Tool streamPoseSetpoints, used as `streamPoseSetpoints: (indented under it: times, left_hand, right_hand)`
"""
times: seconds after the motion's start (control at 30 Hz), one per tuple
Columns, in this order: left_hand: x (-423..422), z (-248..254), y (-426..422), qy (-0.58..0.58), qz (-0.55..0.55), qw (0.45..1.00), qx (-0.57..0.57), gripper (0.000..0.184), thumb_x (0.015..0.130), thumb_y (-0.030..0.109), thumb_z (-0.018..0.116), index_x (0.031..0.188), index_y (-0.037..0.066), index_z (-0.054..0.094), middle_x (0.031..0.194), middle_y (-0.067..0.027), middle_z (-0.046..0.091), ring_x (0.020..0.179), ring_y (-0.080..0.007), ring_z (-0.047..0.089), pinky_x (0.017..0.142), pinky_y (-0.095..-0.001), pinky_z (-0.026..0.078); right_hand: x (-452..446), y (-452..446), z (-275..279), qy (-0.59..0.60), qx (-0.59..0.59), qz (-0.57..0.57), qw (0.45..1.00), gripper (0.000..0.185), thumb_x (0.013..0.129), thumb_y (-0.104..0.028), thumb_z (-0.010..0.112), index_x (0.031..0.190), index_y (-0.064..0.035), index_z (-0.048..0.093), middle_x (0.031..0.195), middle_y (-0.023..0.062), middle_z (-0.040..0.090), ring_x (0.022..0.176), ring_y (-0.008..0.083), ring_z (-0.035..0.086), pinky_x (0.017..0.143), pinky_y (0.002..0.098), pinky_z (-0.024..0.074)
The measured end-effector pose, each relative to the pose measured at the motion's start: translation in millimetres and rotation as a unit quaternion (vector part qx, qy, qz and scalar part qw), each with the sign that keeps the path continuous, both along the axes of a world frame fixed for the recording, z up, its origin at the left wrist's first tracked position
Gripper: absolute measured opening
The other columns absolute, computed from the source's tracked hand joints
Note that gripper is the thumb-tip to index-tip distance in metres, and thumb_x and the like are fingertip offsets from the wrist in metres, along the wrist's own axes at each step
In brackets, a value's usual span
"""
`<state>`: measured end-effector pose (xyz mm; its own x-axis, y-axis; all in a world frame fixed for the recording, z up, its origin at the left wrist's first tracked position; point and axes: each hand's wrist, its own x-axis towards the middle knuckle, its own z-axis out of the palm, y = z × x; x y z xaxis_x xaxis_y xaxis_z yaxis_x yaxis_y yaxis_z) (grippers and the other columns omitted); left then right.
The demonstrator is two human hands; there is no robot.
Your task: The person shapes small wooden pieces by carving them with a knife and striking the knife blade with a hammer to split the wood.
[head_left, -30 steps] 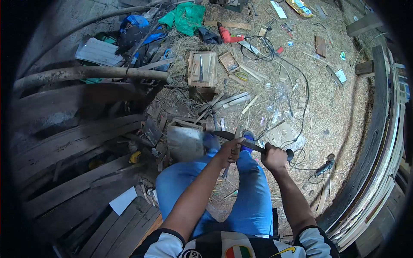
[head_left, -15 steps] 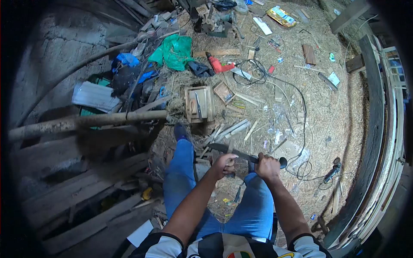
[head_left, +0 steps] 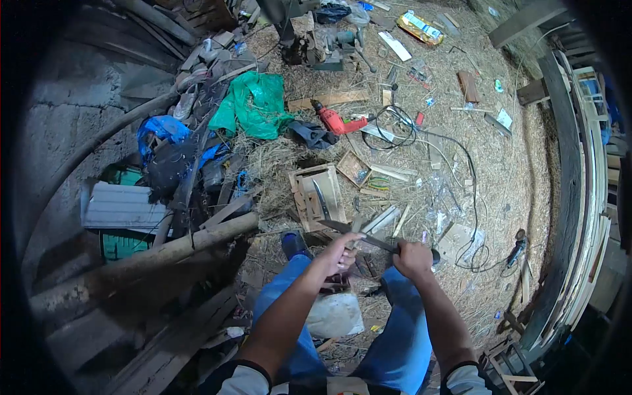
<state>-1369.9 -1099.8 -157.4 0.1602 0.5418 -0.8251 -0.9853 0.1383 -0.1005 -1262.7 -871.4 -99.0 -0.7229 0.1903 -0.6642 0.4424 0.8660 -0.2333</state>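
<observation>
A machete [head_left: 378, 243] lies across the space above my knees, its blade pointing left and slightly away from me. My right hand [head_left: 415, 259] is wrapped round its dark handle, whose rounded end shows past the fist. My left hand [head_left: 338, 257] is closed on a small wooden stick [head_left: 357, 224], which pokes up past the fingers beside the blade. Whether stick and blade touch, I cannot tell. Below my left hand, between my legs, is a pale, flat-topped block [head_left: 334, 316].
Ahead stands a wooden box frame [head_left: 304, 203] with a long blade on it, beside a small wooden tray [head_left: 348, 159]. Farther off lie a red drill [head_left: 339, 122] with a looping black cord and a green plastic bag [head_left: 251, 108]. A pole [head_left: 158, 263] crosses at left.
My view has shifted, so the floor items appear lower and the pale block between my legs shows more. Both hands keep their holds, with the machete still crossing by the stick.
</observation>
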Motion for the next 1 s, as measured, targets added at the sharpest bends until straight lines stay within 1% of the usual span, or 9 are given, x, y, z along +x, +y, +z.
streamPoseSetpoints:
  times: [0.03,0.2,0.33,0.4,0.6,0.7,0.8,0.87,1.0]
  left_hand:
    - [-8.7,-12.1,-3.8,0.044,0.000,0.998,0.038,0.036,0.094,0.043,0.061,0.119,0.018,0.058,0.061,0.0082,0.035,0.043,-0.0031,0.029,0.038,-0.0216,0.017]
    - [-51.7,-64.1,4.3,0.081,0.000,0.996,0.036,0.034,0.094,0.043,0.061,0.116,0.017,0.058,0.061,0.0079,0.035,0.044,-0.0028,0.030,0.038,-0.0201,0.018]
    - [-67.4,-106.2,23.8,0.151,0.007,0.987,0.051,0.035,0.094,0.045,0.062,0.115,0.018,0.058,0.061,0.0081,0.033,0.044,-0.0034,0.029,0.039,-0.0207,0.019]
    - [-74.6,-131.8,34.4,0.176,0.000,0.983,0.057,0.034,0.094,0.046,0.063,0.113,0.018,0.058,0.060,0.0087,0.032,0.044,-0.0040,0.029,0.040,-0.0215,0.021]
    - [-79.6,-185.5,57.1,0.270,0.022,0.961,0.056,0.035,0.091,0.046,0.068,0.105,0.015,0.059,0.062,0.0076,0.039,0.047,-0.0042,0.032,0.044,-0.0220,0.024]
    - [-76.0,-199.9,65.0,0.360,0.014,0.929,0.082,0.035,0.095,0.049,0.061,0.098,0.014,0.056,0.066,0.0054,0.040,0.050,-0.0059,0.036,0.046,-0.0228,0.028]
    - [-66.6,-209.0,72.2,0.399,0.004,0.907,0.132,0.035,0.095,0.049,0.061,0.098,0.014,0.056,0.067,0.0056,0.041,0.050,-0.0069,0.037,0.046,-0.0229,0.029]
    - [-56.6,-203.4,77.4,0.401,0.003,0.906,0.134,0.037,0.096,0.050,0.060,0.098,0.013,0.056,0.067,0.0048,0.043,0.051,-0.0074,0.039,0.047,-0.0226,0.030]
    - [-30.5,-183.9,79.4,0.470,-0.002,0.861,0.193,0.046,0.097,0.057,0.059,0.099,0.012,0.056,0.067,0.0031,0.045,0.053,-0.0078,0.042,0.048,-0.0235,0.033]
  right_hand:
    - [-8.5,-4.0,-9.0,0.008,0.014,-0.001,1.000,0.024,0.083,-0.030,0.063,0.095,-0.0091,0.068,0.086,0.0193,0.073,0.081,0.0407,0.072,0.074,0.0520,0.0574]
    - [-51.4,6.6,-69.0,0.033,0.034,0.018,0.999,0.023,0.084,-0.028,0.060,0.094,-0.0078,0.066,0.083,0.0201,0.072,0.078,0.0412,0.071,0.071,0.0531,0.0569]
    - [-64.4,31.8,-123.8,0.131,0.047,0.033,0.990,0.023,0.082,-0.026,0.060,0.092,-0.0058,0.065,0.079,0.0193,0.071,0.075,0.0408,0.071,0.068,0.0532,0.0561]
    - [-74.5,39.9,-138.2,0.115,0.057,0.034,0.991,0.023,0.082,-0.026,0.060,0.092,-0.0059,0.065,0.079,0.0196,0.071,0.075,0.0405,0.071,0.070,0.0532,0.0560]
    - [-82.7,60.5,-194.8,0.170,0.092,0.036,0.980,0.022,0.082,-0.026,0.061,0.092,-0.0063,0.064,0.078,0.0196,0.070,0.075,0.0405,0.070,0.071,0.0534,0.0556]
    - [-77.6,69.3,-202.1,0.194,0.100,0.044,0.975,0.022,0.082,-0.026,0.062,0.091,-0.0063,0.064,0.077,0.0203,0.070,0.075,0.0411,0.069,0.070,0.0538,0.0550]
    - [-62.4,76.1,-199.6,0.218,0.133,0.042,0.966,0.019,0.081,-0.026,0.063,0.090,-0.0082,0.063,0.074,0.0186,0.068,0.074,0.0405,0.068,0.069,0.0540,0.0532]
    - [-47.6,81.5,-193.4,0.246,0.140,0.040,0.958,0.019,0.081,-0.025,0.063,0.089,-0.0080,0.063,0.074,0.0188,0.067,0.073,0.0406,0.068,0.068,0.0541,0.0525]
    - [-12.3,83.7,-166.2,0.263,0.156,0.048,0.951,0.020,0.080,-0.025,0.059,0.088,-0.0070,0.063,0.075,0.0203,0.069,0.072,0.0409,0.069,0.066,0.0539,0.0536]
